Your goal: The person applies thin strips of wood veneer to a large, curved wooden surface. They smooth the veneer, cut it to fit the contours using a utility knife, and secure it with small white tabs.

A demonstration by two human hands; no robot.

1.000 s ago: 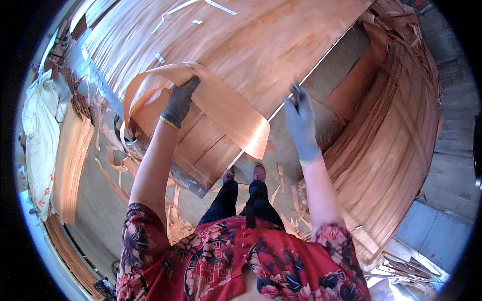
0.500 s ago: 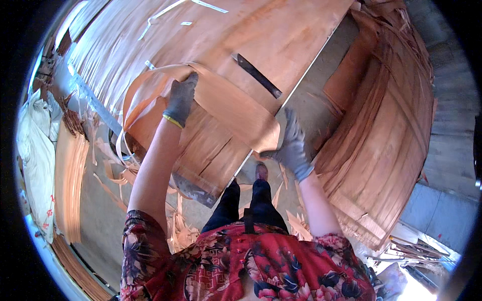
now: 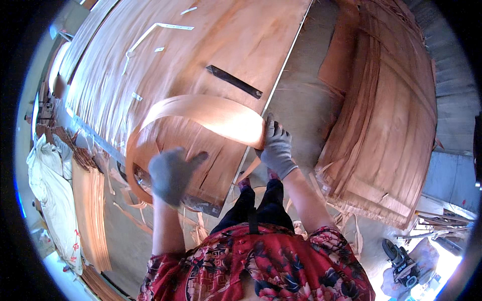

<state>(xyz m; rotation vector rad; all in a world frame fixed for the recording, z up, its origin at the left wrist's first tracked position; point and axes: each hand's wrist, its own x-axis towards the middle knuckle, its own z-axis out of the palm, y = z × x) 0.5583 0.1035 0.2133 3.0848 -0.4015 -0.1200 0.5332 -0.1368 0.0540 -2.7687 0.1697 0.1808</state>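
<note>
Veneer strip (image 3: 216,114), end in right grip (image 3: 277,149)

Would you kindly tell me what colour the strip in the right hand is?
The strip is light orange-brown, best seen in the head view.

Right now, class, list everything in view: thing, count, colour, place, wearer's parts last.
Curled veneer strip: one, tan, centre
Wooden sheet: one, brown, ahead
Flat bar: one, black, on sheet
Tape pieces: several, white, on sheet
Veneer stacks: several, brown, left and right
Sack: one, white, left
Scraps: many, tan, on floor
Unclear object: one, black, lower right
Shirt: one, red, bottom
Trousers: one pair, dark, lower centre
Left hand: one, grey-gloved, centre-left
Right hand: one, grey-gloved, holding strip
</note>
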